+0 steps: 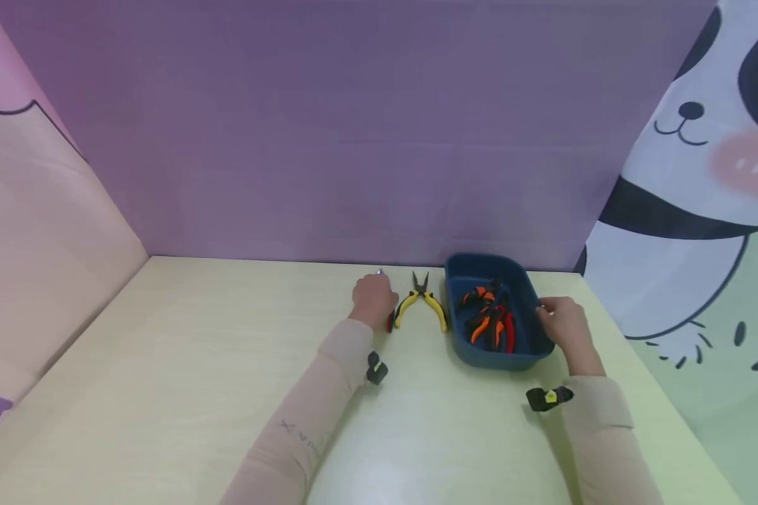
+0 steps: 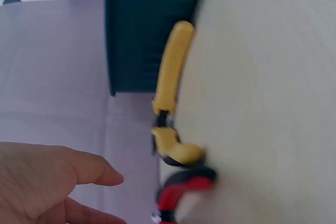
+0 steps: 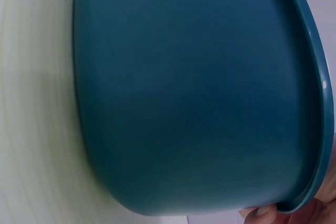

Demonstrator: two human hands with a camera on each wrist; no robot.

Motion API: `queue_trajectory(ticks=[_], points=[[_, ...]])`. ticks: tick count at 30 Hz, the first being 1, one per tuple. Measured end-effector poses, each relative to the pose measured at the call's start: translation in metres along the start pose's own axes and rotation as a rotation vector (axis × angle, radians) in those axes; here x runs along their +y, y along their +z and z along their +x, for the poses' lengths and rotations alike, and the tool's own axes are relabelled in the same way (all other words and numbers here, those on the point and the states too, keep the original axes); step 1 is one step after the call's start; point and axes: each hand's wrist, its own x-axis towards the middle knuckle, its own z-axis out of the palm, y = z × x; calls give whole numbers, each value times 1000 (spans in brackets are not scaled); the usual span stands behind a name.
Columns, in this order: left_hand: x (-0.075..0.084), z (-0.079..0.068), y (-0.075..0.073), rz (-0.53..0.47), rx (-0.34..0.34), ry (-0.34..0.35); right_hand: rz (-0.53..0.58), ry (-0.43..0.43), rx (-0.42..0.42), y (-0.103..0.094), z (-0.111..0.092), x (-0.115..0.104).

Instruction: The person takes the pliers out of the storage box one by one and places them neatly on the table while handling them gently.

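My left hand (image 1: 374, 300) is above red-and-black handled pliers (image 2: 181, 188), mostly hidden beneath it in the head view. In the left wrist view, the thumb and a finger are spread, with a gap between them and the red handle. Just to the right, yellow-handled pliers (image 1: 439, 310) lie with jaws and handles spread. My right hand (image 1: 567, 326) grips the right rim of a dark blue plastic bin (image 1: 495, 360), its thumb (image 3: 262, 213) at the rim. Inside the bin lie several pliers with orange-and-black handles (image 1: 478, 330) and one with red handles (image 1: 509, 333).
The pale wooden table (image 1: 183, 365) reaches back to a purple cloth wall (image 1: 354, 133). The bin stands near the table's back edge, close beside the yellow pliers. A panda-printed cloth (image 1: 669, 273) borders the right side, and another printed cloth (image 1: 44, 231) the left.
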Motion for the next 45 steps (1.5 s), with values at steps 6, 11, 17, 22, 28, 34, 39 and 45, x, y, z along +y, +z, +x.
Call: queue_trajectory(ticks=[6,11,17,22,28,34,39,45], points=[[20,-5,-11,30,-22,68,-8,0,3,0,0,1],[38,-13,-22,18,-8,156,-8,-4,9,0,0,1],[56,-16,-27,-4,-11,225,-4,-5,9,1,0,2],[71,-16,-27,-16,-30,262,2,-5,11,1,1,3],[86,-17,-24,-8,-39,355,6,0,22,3,2,3],[96,-19,-17,6,-26,417,6,21,6,2,3,-1],[102,-21,-13,-20,-38,451,0,15,18,2,2,-3],[110,-22,-8,-46,-43,450,-7,10,28,1,0,-4]])
